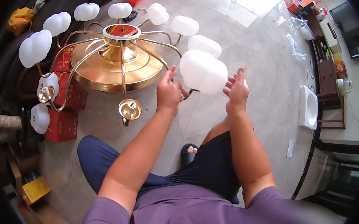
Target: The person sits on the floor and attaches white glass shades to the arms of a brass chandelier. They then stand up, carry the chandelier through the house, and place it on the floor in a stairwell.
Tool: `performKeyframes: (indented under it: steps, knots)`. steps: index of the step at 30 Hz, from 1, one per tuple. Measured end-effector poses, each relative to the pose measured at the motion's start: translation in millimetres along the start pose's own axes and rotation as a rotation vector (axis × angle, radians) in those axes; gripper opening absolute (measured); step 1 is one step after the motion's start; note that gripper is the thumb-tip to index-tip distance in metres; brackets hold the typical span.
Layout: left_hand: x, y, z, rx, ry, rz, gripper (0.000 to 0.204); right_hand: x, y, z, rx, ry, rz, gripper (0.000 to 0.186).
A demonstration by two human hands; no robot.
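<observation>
A gold chandelier (115,69) with curved arms stands to my left, most of its arms carrying white cloud-shaped lampshades. The nearest right shade (203,72) sits on its arm between my two hands. My left hand (170,92) is at that arm's bend, its lower fingers curled around the metal and a finger raised; part of the grip is hidden. To the right of the shade, my right hand (237,91) is open, fingers stretched upward beside it. On the front arm, a bare gold lamp cup (130,109) holds no shade.
Red boxes (62,124) stand under and behind the chandelier's left side, with a loose white shade (40,118) beside them. A yellow box (36,189) lies lower left. Clear plastic wrapping (296,43) and a white foam tray (308,107) are at the right, near a wooden cabinet (329,77).
</observation>
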State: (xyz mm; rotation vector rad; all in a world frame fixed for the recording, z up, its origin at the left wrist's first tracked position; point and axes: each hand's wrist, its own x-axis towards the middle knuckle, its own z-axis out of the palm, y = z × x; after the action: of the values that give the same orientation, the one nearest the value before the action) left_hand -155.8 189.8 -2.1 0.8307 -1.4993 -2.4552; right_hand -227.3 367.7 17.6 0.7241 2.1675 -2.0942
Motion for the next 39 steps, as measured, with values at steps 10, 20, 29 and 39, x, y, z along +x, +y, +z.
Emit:
performKeyframes:
  steps: [10,20,29,39]
  knots:
    - [-1,-4,-7,-0.078,-0.129,0.013,0.065,4,8,1,0.306,-0.307,-0.048,0.097]
    - [2,6,-2,0.045,-0.161,0.052,0.067,16,16,11,0.303,-0.253,-0.041,0.061]
    - [4,3,-5,-0.018,-0.21,-0.125,0.067,-9,-5,19,0.14,-0.228,0.046,0.084]
    - [-8,-13,5,-0.121,-0.153,0.123,0.067,13,-4,12,0.521,-0.544,-0.1,0.064]
